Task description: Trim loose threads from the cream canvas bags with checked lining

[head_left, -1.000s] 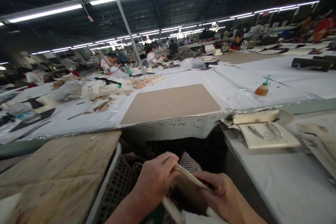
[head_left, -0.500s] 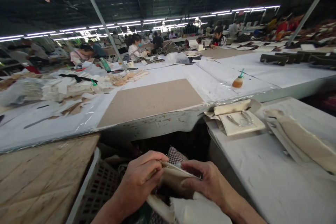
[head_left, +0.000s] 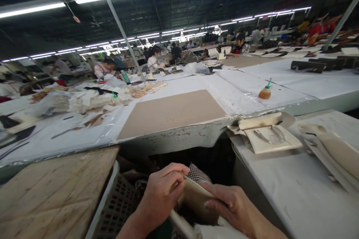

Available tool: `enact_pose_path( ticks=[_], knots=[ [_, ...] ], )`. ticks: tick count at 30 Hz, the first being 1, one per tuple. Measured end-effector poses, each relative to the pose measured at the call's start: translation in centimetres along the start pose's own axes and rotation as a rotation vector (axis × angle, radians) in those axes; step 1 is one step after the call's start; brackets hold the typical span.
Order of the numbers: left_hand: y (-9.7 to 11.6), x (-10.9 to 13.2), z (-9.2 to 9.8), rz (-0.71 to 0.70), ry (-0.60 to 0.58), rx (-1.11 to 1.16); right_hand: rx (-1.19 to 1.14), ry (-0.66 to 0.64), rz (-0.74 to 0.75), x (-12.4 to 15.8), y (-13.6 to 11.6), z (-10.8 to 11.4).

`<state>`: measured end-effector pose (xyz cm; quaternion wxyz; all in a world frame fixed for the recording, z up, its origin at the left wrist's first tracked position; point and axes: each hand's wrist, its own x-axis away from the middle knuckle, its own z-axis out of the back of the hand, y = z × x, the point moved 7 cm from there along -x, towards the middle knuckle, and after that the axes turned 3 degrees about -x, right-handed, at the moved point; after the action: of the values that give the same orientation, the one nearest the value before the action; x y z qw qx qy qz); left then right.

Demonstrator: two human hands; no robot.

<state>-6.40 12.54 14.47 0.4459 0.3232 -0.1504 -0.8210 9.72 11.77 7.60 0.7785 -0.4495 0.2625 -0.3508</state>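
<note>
now, the beige fabric piece (head_left: 196,199) sits low in your lap area, clamped between your left hand (head_left: 161,194) and right hand (head_left: 232,209), both closed on its edges. keep the edge taut and your thumbs near the fold. the plastic crate (head_left: 112,209) stands just left, the white table (head_left: 280,186) right.

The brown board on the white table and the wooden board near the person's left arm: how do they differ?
The brown board is smooth, even tan and lies flat on the white table, farther from the left hand. The wooden board shows grain, scratches and pale blotches, sits lower and closer, beside a grey basket. The right hand and left hand hold a beige piece, touching neither board. Both boards are flat and bare.
</note>
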Motion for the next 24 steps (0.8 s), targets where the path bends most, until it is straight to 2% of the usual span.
enact_pose_path(
  ticks=[6,11,20,22,24],
  knots=[
    [0.0,-0.1,-0.1,0.004,-0.009,0.0,0.043,-0.001,0.035,0.2,0.2,0.0],
    [-0.4,-0.4,-0.6,0.079,-0.054,0.026,0.048,0.005,0.059,-0.1,-0.5,0.6],
    [-0.1,-0.3,-1.0,0.08,-0.12,0.026,0.022,-0.095,0.031,0.1,-1.4,1.1],
    [0.0,-0.2,-1.0,0.133,-0.122,0.055,0.054,-0.132,0.023,0.2,-2.0,1.4],
    [-0.3,0.0,-1.0,0.256,-0.115,0.079,0.101,-0.152,0.038,-0.1,-2.8,1.4]
  ],
)
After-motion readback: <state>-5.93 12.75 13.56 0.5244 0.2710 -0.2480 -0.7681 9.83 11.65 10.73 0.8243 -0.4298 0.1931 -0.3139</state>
